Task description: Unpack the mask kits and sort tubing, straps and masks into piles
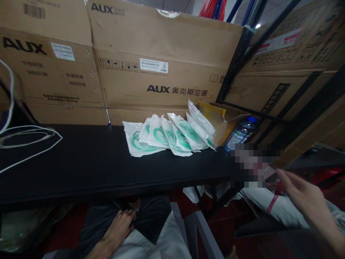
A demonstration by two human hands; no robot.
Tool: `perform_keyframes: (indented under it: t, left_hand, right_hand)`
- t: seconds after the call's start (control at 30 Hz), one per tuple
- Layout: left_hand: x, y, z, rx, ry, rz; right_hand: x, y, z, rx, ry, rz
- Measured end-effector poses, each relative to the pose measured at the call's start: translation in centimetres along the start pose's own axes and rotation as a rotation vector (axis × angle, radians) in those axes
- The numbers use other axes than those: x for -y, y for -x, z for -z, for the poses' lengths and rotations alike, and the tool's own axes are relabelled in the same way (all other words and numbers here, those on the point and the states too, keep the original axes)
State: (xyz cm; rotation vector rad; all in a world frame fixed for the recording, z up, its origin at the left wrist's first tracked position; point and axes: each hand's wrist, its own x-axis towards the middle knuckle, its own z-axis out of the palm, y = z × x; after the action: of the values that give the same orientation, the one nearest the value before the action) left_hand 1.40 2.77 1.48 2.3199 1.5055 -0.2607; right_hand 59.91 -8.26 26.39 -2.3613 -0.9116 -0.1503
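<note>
My left hand [121, 225] rests below the table edge on my thigh, on dark trousers, with its fingers lying loosely flat and holding nothing. My right hand [304, 201] reaches out low at the right, beyond the corner of the black table [94, 162], fingers stretched toward the left. A small red thing [279, 187] shows by its fingers; whether it is held is unclear. On the table's far side lies a fanned row of several white pouches with green tubing [167, 136], out of reach of both hands.
Large AUX cardboard boxes [161, 61] wall off the back. A water bottle [241, 133] and a yellow packet [212, 115] lie right of the pouches. White cable [32, 138] loops at the left. Another person in white clothing [272, 205] sits low at right, by a black rack frame [237, 57].
</note>
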Motion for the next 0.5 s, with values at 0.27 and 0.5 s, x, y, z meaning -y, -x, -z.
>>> perform_keyframes:
  t: [0.27,0.5]
  left_hand:
    - [-0.2,0.0,0.3,-0.007,0.002,-0.007]
    - [-0.2,0.1,0.4,-0.021,0.006,0.002]
  right_hand:
    - [0.3,0.3,0.2,-0.026,-0.087,-0.016]
    - [-0.6,0.2,0.6,-0.053,-0.028,0.007]
